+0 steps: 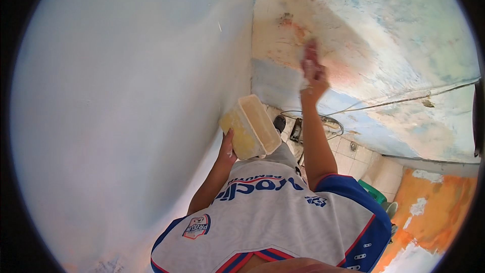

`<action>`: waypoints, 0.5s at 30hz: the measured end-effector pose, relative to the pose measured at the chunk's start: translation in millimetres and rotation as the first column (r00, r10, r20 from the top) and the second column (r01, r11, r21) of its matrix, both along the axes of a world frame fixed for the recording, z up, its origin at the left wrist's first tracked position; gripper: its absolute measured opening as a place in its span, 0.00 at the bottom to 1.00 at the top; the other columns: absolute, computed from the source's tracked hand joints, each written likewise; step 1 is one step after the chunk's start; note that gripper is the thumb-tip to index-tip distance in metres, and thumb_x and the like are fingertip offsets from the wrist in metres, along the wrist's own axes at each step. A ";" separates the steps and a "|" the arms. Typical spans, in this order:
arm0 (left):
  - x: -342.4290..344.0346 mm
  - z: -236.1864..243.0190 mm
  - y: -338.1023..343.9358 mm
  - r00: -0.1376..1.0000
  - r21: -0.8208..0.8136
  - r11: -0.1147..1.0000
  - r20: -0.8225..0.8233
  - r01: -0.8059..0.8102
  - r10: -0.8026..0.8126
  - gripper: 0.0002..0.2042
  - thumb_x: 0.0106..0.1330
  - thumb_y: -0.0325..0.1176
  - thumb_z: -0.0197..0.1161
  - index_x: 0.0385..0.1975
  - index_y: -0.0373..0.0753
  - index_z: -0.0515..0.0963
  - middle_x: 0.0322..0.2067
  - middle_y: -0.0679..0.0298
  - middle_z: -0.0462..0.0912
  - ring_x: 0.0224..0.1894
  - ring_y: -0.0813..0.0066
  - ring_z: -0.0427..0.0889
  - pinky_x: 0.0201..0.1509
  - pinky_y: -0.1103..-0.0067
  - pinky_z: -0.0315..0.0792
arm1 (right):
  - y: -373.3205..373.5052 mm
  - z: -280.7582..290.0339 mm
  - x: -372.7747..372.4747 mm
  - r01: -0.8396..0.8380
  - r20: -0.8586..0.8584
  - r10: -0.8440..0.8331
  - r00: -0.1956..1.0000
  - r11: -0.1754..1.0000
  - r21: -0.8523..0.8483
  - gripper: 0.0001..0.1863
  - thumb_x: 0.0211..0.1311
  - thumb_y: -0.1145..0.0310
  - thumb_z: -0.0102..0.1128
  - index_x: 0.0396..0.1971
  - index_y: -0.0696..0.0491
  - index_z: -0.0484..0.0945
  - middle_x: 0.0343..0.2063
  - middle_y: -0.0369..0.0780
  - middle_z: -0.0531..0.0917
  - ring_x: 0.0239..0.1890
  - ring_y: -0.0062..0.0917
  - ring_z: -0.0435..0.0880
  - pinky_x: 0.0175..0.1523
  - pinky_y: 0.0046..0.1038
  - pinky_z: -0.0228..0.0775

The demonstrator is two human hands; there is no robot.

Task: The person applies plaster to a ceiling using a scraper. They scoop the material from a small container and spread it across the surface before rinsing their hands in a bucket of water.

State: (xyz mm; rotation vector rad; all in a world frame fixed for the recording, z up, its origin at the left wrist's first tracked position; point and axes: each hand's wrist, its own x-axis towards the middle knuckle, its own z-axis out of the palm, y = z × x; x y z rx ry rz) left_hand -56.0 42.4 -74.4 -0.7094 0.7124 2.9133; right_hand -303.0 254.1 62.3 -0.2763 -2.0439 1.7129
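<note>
My left hand (229, 145) grips the side of a pale yellow, rectangular plastic tub (236, 130), tilted in front of my waist. The contents of the tub cannot be made out from here. Stretched out ahead, my right hand (316, 84) is closed round a dark red tool (310, 54), smeared by motion, with whitish smudges on it. It is too blurred to tell its exact kind. That tool is at or close to the patchy wall (348, 35), whose surface shows cream, blue and reddish areas.
A smooth pale blue wall (121, 96) rises close on my left and meets the patchy wall in a corner. A cable (404, 101) runs along the patchy wall. Coiled wire (331, 127) lies on the tiled floor (348, 164). A green object (372, 191) and an orange wall (429, 207) are at the right.
</note>
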 end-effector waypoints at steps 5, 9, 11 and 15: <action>-4.5 11.4 1.6 0.999 -0.067 0.997 -0.015 0.039 -0.040 0.30 0.70 0.44 0.59 0.68 0.46 0.56 0.62 0.61 0.68 0.63 0.64 0.69 0.64 0.64 0.69 | -81.7 -34.1 -62.4 -0.111 -0.123 0.214 0.969 0.821 0.560 0.15 0.60 0.62 0.64 0.43 0.55 0.80 0.27 0.48 0.82 0.30 0.45 0.81 0.36 0.39 0.73; 6.1 1.0 -4.6 0.999 -0.060 0.998 0.037 0.006 -0.004 0.30 0.70 0.45 0.59 0.68 0.45 0.56 0.62 0.61 0.68 0.63 0.64 0.69 0.65 0.64 0.67 | -52.6 -37.8 -63.7 0.041 -0.185 0.044 0.982 0.903 0.428 0.14 0.64 0.61 0.59 0.40 0.58 0.79 0.30 0.47 0.84 0.34 0.41 0.83 0.41 0.37 0.74; 9.8 -1.6 -5.2 0.999 -0.041 0.999 0.049 -0.022 0.024 0.30 0.70 0.45 0.59 0.68 0.45 0.56 0.61 0.61 0.69 0.63 0.64 0.70 0.65 0.64 0.67 | -15.6 -16.6 -36.2 0.077 -0.339 -0.087 0.937 0.996 -0.042 0.15 0.60 0.62 0.66 0.33 0.60 0.79 0.23 0.45 0.84 0.25 0.31 0.84 0.34 0.30 0.75; 6.5 6.9 0.7 0.999 -0.005 1.000 0.035 -0.012 0.012 0.28 0.71 0.47 0.57 0.67 0.45 0.58 0.60 0.62 0.71 0.62 0.64 0.71 0.65 0.65 0.68 | -2.8 -18.8 -9.1 0.049 -0.085 -0.049 0.995 0.999 -0.001 0.15 0.62 0.58 0.65 0.32 0.58 0.80 0.17 0.37 0.79 0.19 0.19 0.74 0.26 0.24 0.66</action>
